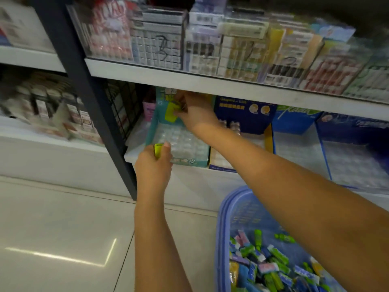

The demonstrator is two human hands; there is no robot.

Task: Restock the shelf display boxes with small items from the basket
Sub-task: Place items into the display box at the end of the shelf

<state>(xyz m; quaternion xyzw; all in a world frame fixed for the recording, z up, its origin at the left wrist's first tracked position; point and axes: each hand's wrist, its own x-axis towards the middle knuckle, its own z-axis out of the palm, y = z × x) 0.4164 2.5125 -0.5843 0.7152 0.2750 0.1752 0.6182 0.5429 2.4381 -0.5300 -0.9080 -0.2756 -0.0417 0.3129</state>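
Right hand (195,114) pinches a yellow-green packet (171,113) at the back of the teal display box (190,162), left hand (154,167) grips a second packet (157,149) (same colour) at its front-left corner, near the blue basket (221,228) of assorted packets

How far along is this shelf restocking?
Barely started: the teal display box shows mostly bare clear slots. In hand: the right hand and left hand each hold a yellow-green item over it. Left: the basket holds many items, and the blue boxes look largely bare.
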